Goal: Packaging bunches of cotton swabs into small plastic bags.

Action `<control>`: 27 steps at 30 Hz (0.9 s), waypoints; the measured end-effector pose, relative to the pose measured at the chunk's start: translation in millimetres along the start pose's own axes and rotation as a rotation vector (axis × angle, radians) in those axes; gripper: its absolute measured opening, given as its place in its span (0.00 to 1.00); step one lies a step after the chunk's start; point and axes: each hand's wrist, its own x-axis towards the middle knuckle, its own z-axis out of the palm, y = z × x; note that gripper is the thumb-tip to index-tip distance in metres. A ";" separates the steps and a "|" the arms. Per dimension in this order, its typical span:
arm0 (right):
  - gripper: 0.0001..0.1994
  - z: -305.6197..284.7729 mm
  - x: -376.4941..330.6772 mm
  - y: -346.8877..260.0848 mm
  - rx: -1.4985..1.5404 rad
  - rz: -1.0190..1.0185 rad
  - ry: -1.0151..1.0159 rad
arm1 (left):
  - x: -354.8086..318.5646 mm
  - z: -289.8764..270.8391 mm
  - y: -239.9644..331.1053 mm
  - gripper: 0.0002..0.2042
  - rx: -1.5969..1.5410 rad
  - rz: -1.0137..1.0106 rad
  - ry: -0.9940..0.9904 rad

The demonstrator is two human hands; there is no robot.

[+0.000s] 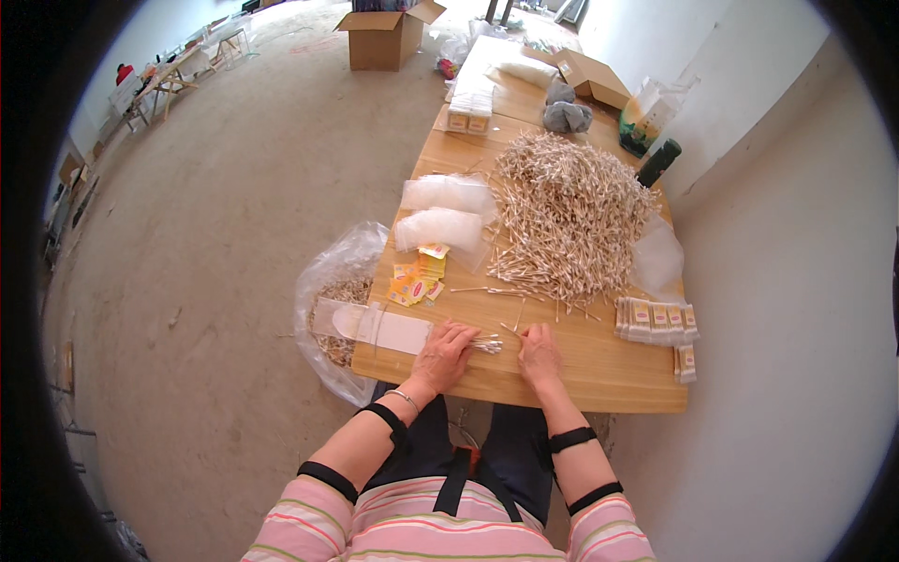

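A small bunch of cotton swabs (487, 345) lies on the wooden table (599, 375) between my hands. My left hand (445, 354) grips one end of the bunch, fingers curled over it. My right hand (537, 352) rests just right of the bunch, fingers bent toward the swab tips; whether it pinches any swabs is hard to tell. A flat clear sleeve with a white card (375, 325) lies under and left of my left hand. A big heap of cotton swabs (567, 215) fills the middle of the table.
Small yellow labels (417, 281) and clear bag stacks (440, 228) lie left of the heap. Packed swab packets (655, 321) sit at the right edge. A plastic bag of swabs (337, 309) hangs at the table's left. Cardboard boxes (384, 37) stand farther back.
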 end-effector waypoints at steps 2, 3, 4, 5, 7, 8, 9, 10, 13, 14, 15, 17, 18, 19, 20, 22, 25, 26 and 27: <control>0.04 10.9 8.4 -7.6 0.008 -0.077 0.013 | 0.5 -0.4 2.2 0.22 -0.032 -0.041 0.024; 0.04 14.8 11.9 -12.4 0.009 -0.079 0.013 | 0.9 -0.7 3.4 0.22 -0.031 -0.041 0.025; 0.04 18.4 15.1 -16.9 0.019 -0.121 -0.008 | 1.4 -0.7 4.6 0.25 -0.065 -0.049 0.040; 0.05 21.3 16.7 -20.4 0.028 -0.162 -0.028 | 2.4 -0.4 5.8 0.28 -0.100 -0.056 0.054; 0.07 20.9 14.2 -37.5 0.060 -0.199 -0.083 | -0.7 -1.8 1.5 0.29 -0.113 -0.071 0.069; 0.09 18.2 12.2 -47.2 0.085 -0.231 -0.132 | -2.3 -2.5 -0.8 0.30 -0.130 -0.078 0.084; 0.09 13.5 8.5 -55.2 0.085 -0.234 -0.135 | -2.3 -1.8 -1.5 0.30 -0.130 -0.081 0.085; 0.14 9.8 2.1 -62.9 0.054 -0.223 -0.066 | -2.9 -1.8 -2.1 0.29 -0.163 -0.098 0.105; 0.26 16.7 -25.8 -72.0 -0.082 -0.279 -0.051 | -3.3 -0.7 -4.2 0.27 -0.250 -0.134 0.169; 0.32 19.9 -31.4 -71.7 -0.184 -0.346 -0.103 | -3.0 0.2 -5.2 0.25 -0.300 -0.152 0.212; 0.32 19.4 -30.8 -72.6 -0.180 -0.345 -0.107 | -3.2 1.2 -6.9 0.25 -0.298 -0.157 0.209; 0.40 18.2 -28.2 -74.2 -0.212 -0.309 -0.240 | -4.3 2.0 -10.7 0.22 -0.348 -0.219 0.281; 0.40 18.2 -25.1 -74.1 -0.213 -0.303 -0.244 | -6.4 2.6 -9.7 0.22 -0.353 -0.220 0.275; 0.41 21.2 -14.5 -74.5 -0.190 -0.276 -0.218 | -4.8 2.3 -11.1 0.21 -0.349 -0.219 0.297; 0.42 23.0 -8.8 -73.7 -0.167 -0.249 -0.191 | -3.3 2.8 -11.2 0.21 -0.346 -0.217 0.318; 0.43 28.1 -6.8 -70.9 -0.181 -0.240 -0.165 | -2.3 5.0 -12.5 0.21 -0.359 -0.225 0.324; 0.44 19.8 -23.7 -78.4 -0.218 -0.265 -0.193 | -6.4 5.9 -16.1 0.20 -0.352 -0.238 0.360; 0.44 16.2 -32.1 -81.6 -0.247 -0.291 -0.241 | -8.5 5.3 -18.0 0.20 -0.338 -0.238 0.385; 0.44 14.4 -36.8 -79.2 -0.250 -0.290 -0.239 | -7.2 5.5 -16.3 0.20 -0.340 -0.234 0.385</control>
